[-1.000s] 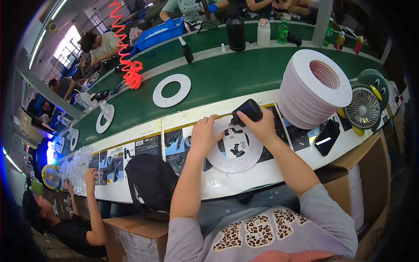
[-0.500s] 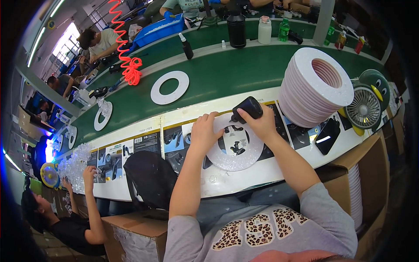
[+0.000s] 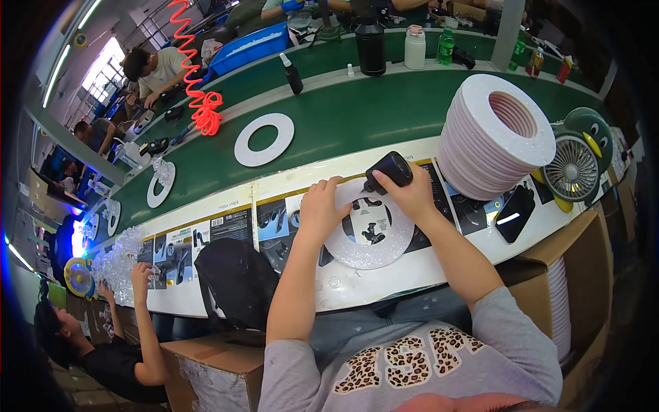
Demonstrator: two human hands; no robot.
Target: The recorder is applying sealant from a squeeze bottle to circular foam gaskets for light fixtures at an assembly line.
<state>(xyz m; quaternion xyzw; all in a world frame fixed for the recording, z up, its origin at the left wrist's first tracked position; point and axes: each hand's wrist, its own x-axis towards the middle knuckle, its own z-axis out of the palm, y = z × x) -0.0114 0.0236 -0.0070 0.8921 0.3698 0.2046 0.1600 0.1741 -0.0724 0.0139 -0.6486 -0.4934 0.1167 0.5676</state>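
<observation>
A flat white ring [image 3: 376, 257] lies before me on the bench, with printed sheets showing through its hole. My left hand [image 3: 321, 206] grips the ring's left side, thumb at the inner edge and fingers over the outer rim. A small black squeeze bottle [image 3: 390, 173] is in my right hand [image 3: 412, 196], tilted so that its nozzle points down at the ring's upper part. Whether the nozzle touches the surface I cannot tell. To the right of my right hand stands a tall stack of similar white rings [image 3: 491, 137].
Behind the bench runs a green conveyor belt [image 3: 329, 113] carrying a white ring [image 3: 248, 156] and others with clear plastic pieces. A black phone [image 3: 515, 214] and a small fan [image 3: 571, 168] sit at right. A black bag [image 3: 237, 281] is at left, near a co-worker [image 3: 103, 357].
The rings on the green belt have shifted slightly to the left. My hands, the black bottle and the ring before me have hardly moved.
</observation>
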